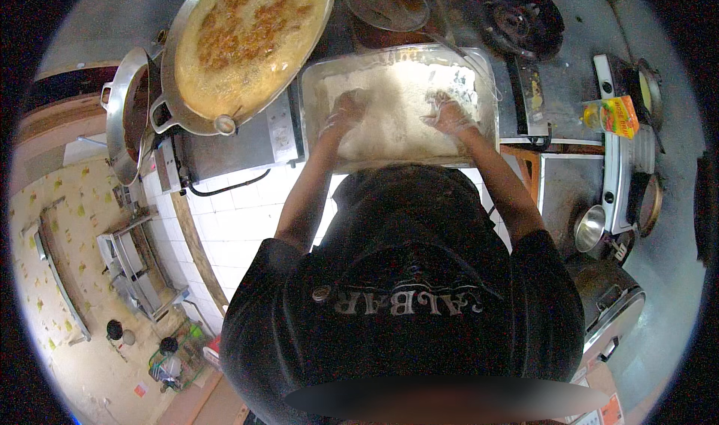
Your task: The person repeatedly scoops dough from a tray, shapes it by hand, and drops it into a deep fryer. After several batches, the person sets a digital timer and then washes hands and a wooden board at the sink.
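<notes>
A rectangular clear plastic tub (401,161) of pale flour (387,124) lies before me. My left hand (349,109), in a thin clear glove, is down at the flour on the left side. Its fingers are blurred and partly hidden, so I cannot tell whether they hold anything. My right hand (451,115), gloved the same way, rests at the flour on the right, thumb apart from the fingers and nothing visible in its grasp. White clumps (462,79) show beyond it. A long-handled wire strainer (387,4) lies past the tub, its handle reaching over the far right corner.
At upper left, a large wok (163,116) holds bubbling oil with browned food (247,26). A second metal pan (115,127) stands left of it. A black burner (519,23), gas stove (615,161), yellow-orange pouch (615,116), metal bowl (590,228) and lidded pot (618,312) are rightward.
</notes>
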{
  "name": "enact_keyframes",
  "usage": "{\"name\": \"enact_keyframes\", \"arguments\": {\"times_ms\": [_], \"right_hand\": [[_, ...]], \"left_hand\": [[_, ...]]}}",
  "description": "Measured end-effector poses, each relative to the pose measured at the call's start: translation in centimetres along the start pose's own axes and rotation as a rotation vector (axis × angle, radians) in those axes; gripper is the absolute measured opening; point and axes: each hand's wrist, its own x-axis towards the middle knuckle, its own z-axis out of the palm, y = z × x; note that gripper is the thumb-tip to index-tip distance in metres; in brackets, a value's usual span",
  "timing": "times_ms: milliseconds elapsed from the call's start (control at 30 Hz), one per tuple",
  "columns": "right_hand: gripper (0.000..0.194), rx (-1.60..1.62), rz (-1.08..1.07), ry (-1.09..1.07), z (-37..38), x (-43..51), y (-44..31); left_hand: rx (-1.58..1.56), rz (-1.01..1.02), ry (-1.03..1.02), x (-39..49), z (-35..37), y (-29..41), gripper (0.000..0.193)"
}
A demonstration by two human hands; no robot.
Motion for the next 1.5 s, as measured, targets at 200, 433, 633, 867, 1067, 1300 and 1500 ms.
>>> {"name": "enact_keyframes", "arguments": {"times_ms": [200,433,633,867,1067,1300,1500], "right_hand": [[0.059,-0.161,-0.211,-0.182,3.3,-4.8,-0.9],[0.075,0.181,-0.066,-0.354,10.3,-2.2,-0.9],[0.074,0.342,0.013,-0.445,10.8,-0.3,-2.7],[0.073,0.356,0.296,-0.375,3.1,-1.7,-3.5],[0.049,0.404,0.364,-0.266,-0.4,-2.0,-3.2],[0.036,1.076,0.065,-0.079,2.4,-1.2,-2.8],[0.031,1.324,0.648,-0.251,3.3,-0.8,-3.2]], "left_hand": [[0.266,0.092,-0.238,-5.9,0.0,1.1,0.037],[0.286,0.249,-0.386,-6.9,6.1,6.2,0.036],[-0.001,0.227,-0.205,-5.9,9.1,5.0,0.047],[-0.258,0.134,-0.192,-5.0,6.0,4.6,0.054],[-1.003,-0.015,-0.217,-6.9,2.0,3.3,0.052],[-1.401,0.133,-0.313,-4.4,5.1,3.6,0.044],[-0.567,0.192,0.187,-6.6,3.6,6.5,0.032]]}}
